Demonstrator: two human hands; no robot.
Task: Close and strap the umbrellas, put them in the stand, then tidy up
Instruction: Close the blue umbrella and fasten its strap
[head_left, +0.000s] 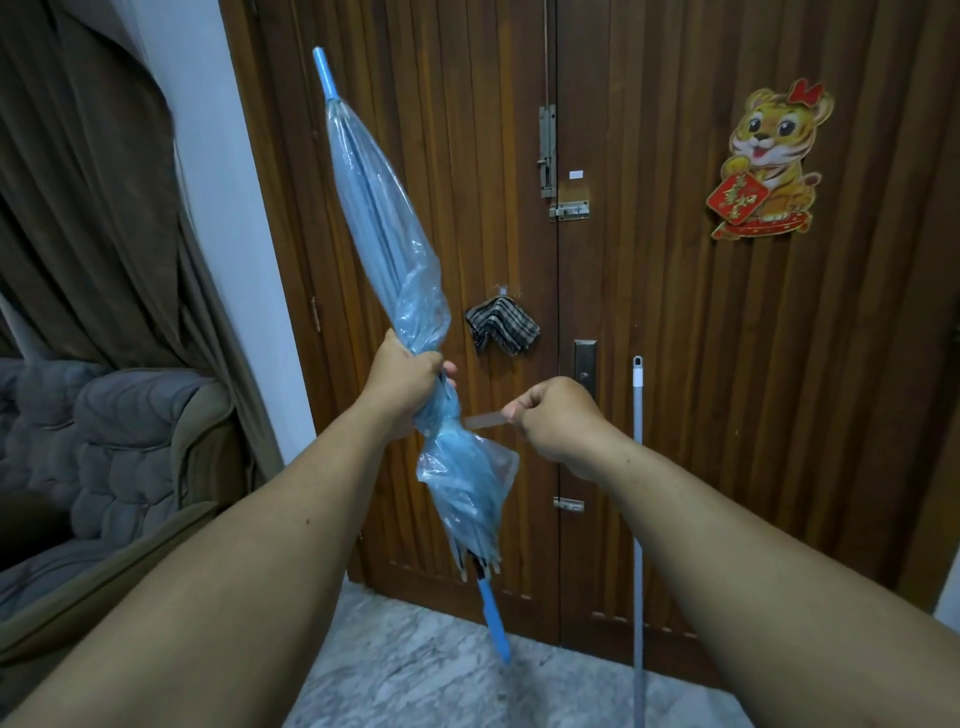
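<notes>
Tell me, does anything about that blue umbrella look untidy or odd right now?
A little. The blue umbrella is closed but loosely bunched: below the left hand its clear canopy puffs out in crumpled folds. The strap, pinched by the right hand, sticks out sideways, not yet wrapped. Nothing looks torn.

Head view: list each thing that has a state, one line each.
Umbrella: closed, canopy twisted, tip up.
Strap: pulled out sideways, not yet wrapped.
Left hand: gripping the umbrella.
Right hand: pinching the strap end.
Door: shut.
Cloth: hanging on a hook.

one umbrella (387, 228), one strap (484, 421), two hands (402, 376).
</notes>
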